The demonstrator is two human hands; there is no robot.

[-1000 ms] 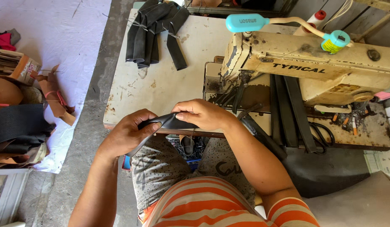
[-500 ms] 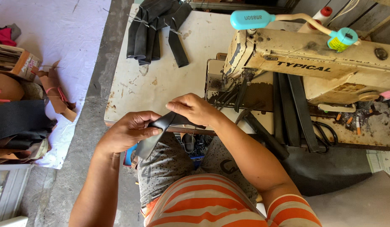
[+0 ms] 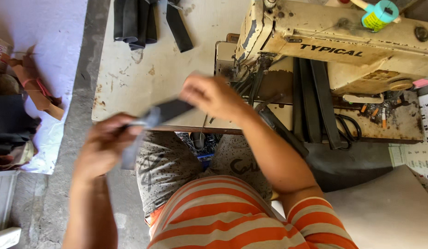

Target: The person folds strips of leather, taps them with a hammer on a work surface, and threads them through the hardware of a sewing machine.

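Here the left hand (image 3: 103, 150) and right hand (image 3: 209, 94) each pinched closed fingers on one end of a black strap (image 3: 170, 110), seemingly light and limp, stretched just above the worktop (image 3: 144, 78) edge by the sewing machine (image 3: 333, 46).

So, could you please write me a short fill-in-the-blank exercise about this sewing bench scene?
1. Both hands, left hand and right hand, hold one dark flat strap stretched ____ them.
2. The cream industrial sewing machine stands on the person's ____ side.
3. More dark straps lie piled at the worn pale table's ____ edge.

Missing words: between; right; far
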